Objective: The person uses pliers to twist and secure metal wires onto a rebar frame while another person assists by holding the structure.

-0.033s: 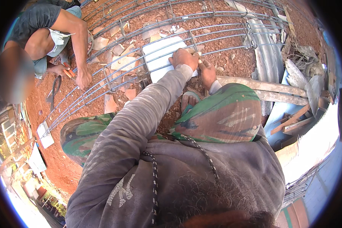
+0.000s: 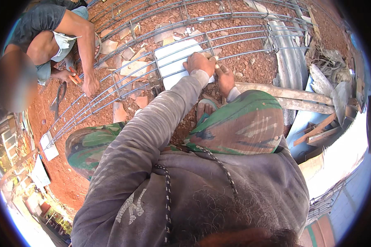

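My left hand (image 2: 198, 62) is closed at a long cage of steel rebar (image 2: 231, 55), close to one of its crosswise stirrups. Right beside it, my right hand (image 2: 225, 80) has its fingers bent and pressed together, nearly touching the left. Something small and pale shows between the fingertips, too small to name. Beneath the rods and my left hand lies a white flat panel (image 2: 173, 82) on the red soil.
At left a crouching co-worker (image 2: 37, 37) works at the same cage with orange-handled pliers (image 2: 74, 78). Broken tiles (image 2: 135, 68) lie under the rods. Wooden planks (image 2: 288, 92) and a corrugated metal sheet (image 2: 286, 53) are at right.
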{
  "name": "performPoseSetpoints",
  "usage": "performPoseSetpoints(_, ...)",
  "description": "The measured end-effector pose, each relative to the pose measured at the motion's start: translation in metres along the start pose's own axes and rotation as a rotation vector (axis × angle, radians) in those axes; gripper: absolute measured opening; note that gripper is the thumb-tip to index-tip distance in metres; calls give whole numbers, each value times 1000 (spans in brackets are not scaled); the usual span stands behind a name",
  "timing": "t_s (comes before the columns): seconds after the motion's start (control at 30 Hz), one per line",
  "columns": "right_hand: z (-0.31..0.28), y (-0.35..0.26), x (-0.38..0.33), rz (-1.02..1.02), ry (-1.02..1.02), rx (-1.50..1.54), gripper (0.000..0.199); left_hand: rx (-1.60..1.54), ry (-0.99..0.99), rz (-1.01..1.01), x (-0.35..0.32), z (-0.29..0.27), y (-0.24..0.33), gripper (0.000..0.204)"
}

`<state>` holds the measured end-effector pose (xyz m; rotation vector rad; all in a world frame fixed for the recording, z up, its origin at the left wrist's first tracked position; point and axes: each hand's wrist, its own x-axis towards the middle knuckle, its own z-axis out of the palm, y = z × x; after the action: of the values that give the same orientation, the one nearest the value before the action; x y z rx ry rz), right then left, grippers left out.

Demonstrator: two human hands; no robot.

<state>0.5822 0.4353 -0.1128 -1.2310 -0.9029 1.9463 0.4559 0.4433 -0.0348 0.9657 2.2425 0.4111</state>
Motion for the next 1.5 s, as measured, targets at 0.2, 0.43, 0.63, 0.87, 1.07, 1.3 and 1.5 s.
performPoseSetpoints(0.2, -7, 7, 4, 42, -68, 185, 22, 5, -12, -30, 4, 4, 0, 44)
performPoseSetpoints(0.43, -10, 8, 2, 27, -3, 196, 21, 52, -100, -148, 0, -12, 18, 53)
performPoseSetpoints(0.63, -6, 6, 3, 45, 12, 137, 21, -7, -72, -143, 8, -4, 11, 47)
performPoseSetpoints(0.87, -20, -4, -9, 87, 26, 62, 21, -5, -29, -101, 2, -4, 14, 29)
performPoseSetpoints(1.07, -19, 5, -3, 41, 47, 30, 24, 30, 25, -51, 3, 1, 13, 24)
performPoseSetpoints(1.3, -9, 9, 4, -6, 81, 117, 30, -33, 149, -11, 5, 13, 3, 30)
performPoseSetpoints(1.5, -13, 11, 1, -39, 84, 135, 30, -50, 77, -32, -5, 7, 16, 26)
